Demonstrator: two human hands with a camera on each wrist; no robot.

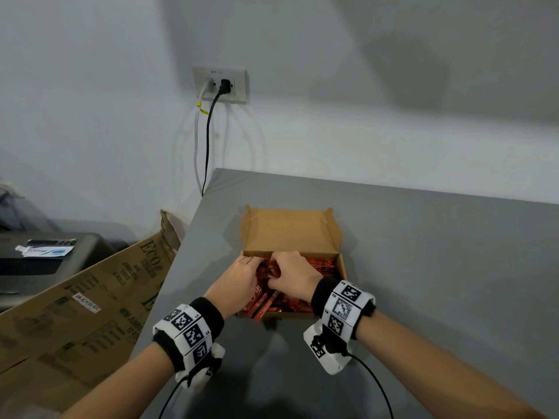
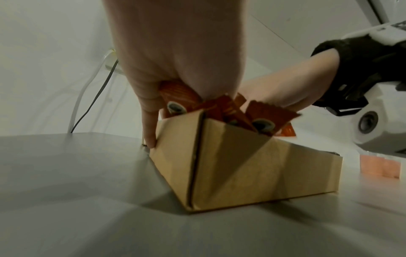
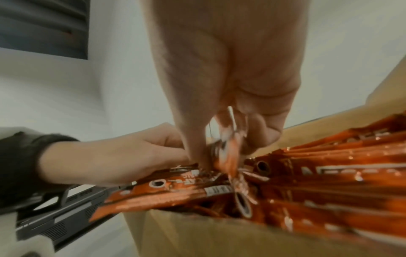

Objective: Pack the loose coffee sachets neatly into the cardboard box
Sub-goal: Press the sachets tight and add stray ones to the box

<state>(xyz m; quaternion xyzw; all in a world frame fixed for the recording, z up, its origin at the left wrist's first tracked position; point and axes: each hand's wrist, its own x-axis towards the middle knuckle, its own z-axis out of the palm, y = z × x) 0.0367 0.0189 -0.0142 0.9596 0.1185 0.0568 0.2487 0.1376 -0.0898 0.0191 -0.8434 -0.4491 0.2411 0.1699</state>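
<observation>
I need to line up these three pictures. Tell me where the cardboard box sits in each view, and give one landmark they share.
Head: the cardboard box sits mid-frame on the grey table, lid open toward the wall.
Left wrist: lower centre, near corner toward the camera, left hand above.
Right wrist: along the bottom and right edge, under the right hand.
Shared landmark: the orange coffee sachets inside the box.

Grey table [image 1: 423,267] against white wall [image 1: 332,86], twin-plugged socket [image 1: 222,85] above.

grey table [image 1: 423,267] | wall socket [image 1: 220,85], two plugs | printed carton [image 1: 90,303] | dark printer [image 1: 45,255]
</observation>
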